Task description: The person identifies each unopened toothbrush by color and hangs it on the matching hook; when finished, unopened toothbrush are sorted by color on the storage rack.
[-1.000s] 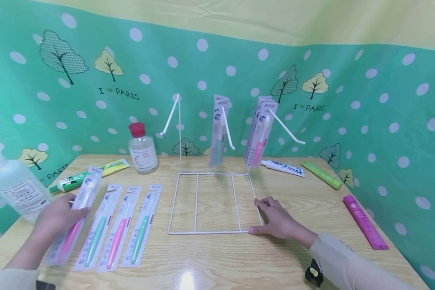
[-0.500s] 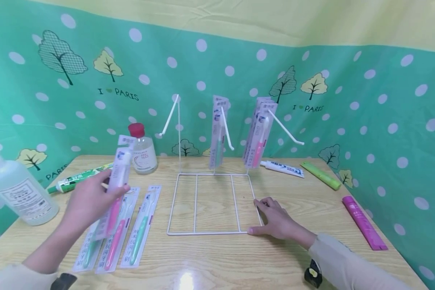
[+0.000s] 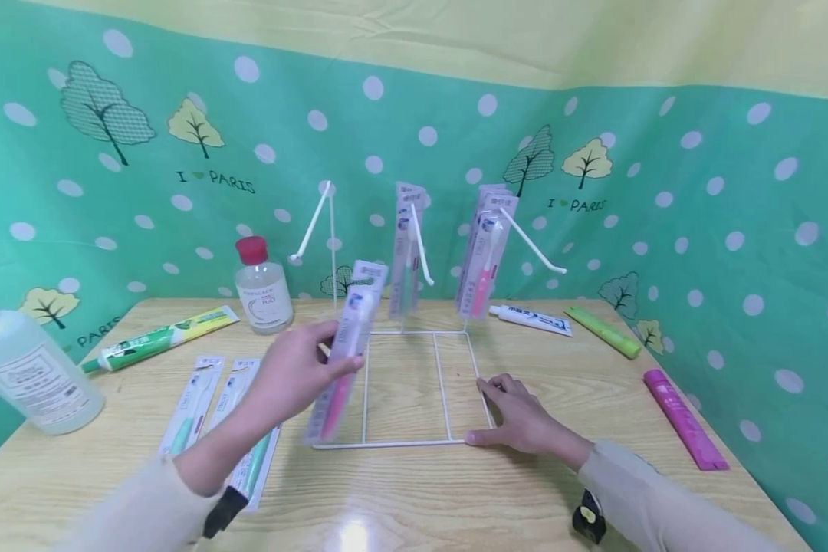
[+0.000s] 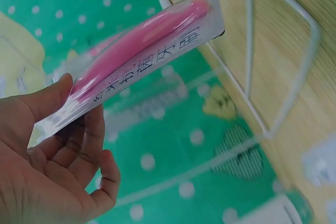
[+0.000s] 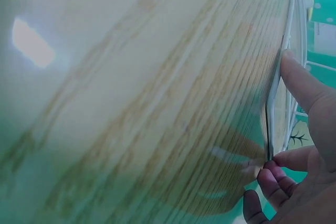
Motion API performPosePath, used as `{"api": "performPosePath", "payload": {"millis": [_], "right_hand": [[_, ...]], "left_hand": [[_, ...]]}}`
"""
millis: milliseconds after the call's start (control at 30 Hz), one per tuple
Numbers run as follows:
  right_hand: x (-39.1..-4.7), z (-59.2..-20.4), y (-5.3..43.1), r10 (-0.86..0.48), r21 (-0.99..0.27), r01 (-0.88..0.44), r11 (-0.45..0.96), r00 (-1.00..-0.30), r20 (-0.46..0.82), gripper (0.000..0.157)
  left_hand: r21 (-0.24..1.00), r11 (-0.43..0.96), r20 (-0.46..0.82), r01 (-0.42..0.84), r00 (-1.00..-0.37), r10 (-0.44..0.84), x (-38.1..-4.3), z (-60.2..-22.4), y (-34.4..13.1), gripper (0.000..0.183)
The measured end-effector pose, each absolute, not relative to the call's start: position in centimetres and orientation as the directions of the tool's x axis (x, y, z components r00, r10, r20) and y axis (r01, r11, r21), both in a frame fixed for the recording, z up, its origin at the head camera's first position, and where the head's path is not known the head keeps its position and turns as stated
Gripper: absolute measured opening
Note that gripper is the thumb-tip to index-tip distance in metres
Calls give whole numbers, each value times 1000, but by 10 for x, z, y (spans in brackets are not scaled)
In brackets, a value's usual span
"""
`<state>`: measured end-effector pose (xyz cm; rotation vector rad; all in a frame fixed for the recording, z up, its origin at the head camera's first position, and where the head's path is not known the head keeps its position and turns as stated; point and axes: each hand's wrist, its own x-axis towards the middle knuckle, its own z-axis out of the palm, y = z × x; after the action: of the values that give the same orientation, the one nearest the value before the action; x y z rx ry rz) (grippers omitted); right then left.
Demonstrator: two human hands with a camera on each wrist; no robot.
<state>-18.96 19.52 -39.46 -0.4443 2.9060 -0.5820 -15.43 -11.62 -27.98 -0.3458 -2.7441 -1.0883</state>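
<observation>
My left hand (image 3: pixel 295 373) pinches a packaged toothbrush (image 3: pixel 348 349) with a pink handle, tilted over the left part of the white wire rack (image 3: pixel 441 376). In the left wrist view the thumb and fingers (image 4: pixel 93 135) hold the pack by one end of its clear wrapper. My right hand (image 3: pixel 517 418) grips the rack's front right corner, thumb on the front wire and fingers at the side wire. Toothbrush packs hang on the rack's middle hook (image 3: pixel 422 245) and right hook (image 3: pixel 534 241); the left hook (image 3: pixel 310 222) bears none.
More packaged toothbrushes (image 3: pixel 192 402) lie at the left, partly hidden by my left arm. Behind them are a green-yellow toothpaste tube (image 3: pixel 169 337), a red-capped bottle (image 3: pixel 265 295) and a pump bottle (image 3: pixel 37 376). White (image 3: pixel 533 319), green (image 3: pixel 603 331) and magenta tubes (image 3: pixel 683 418) lie right.
My left hand has lifted the pink toothbrush pack from the left of the table and carried it right, over the rack. My right hand stays at the rack's corner.
</observation>
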Motion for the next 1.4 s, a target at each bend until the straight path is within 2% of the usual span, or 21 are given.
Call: {"api": "performPosePath", "payload": {"millis": [233, 567, 733, 867, 1000, 1100, 1400], "right_hand": [[-189, -393, 195, -322, -398, -267, 878, -944, -76, 97], [-188, -395, 199, -358, -405, -317, 857, -933, -27, 99], [-187, -396, 201, -394, -413, -359, 837, -919, -2, 96], [-189, -397, 202, -449, -448, -424, 787, -892, 55, 97], [-191, -398, 202, -508, -484, -519, 705, -845, 167, 98], [-190, -397, 203, -514, -519, -541, 662, -832, 210, 97], [-185, -398, 205, -472, -618, -469, 630, -864, 175, 89]], "left_hand": [[693, 627, 269, 356, -934, 234, -164, -284, -62, 34], [695, 523, 307, 493, -862, 404, -162, -276, -10, 32], [678, 469, 367, 566, -813, 452, -158, -272, 7, 26], [663, 441, 404, 605, -785, 469, -156, -267, 18, 23], [636, 437, 438, 636, -764, 474, -156, -263, 28, 20], [633, 430, 453, 644, -758, 469, -157, -260, 34, 21], [715, 400, 380, 573, -799, 465, -161, -255, 44, 35]]}}
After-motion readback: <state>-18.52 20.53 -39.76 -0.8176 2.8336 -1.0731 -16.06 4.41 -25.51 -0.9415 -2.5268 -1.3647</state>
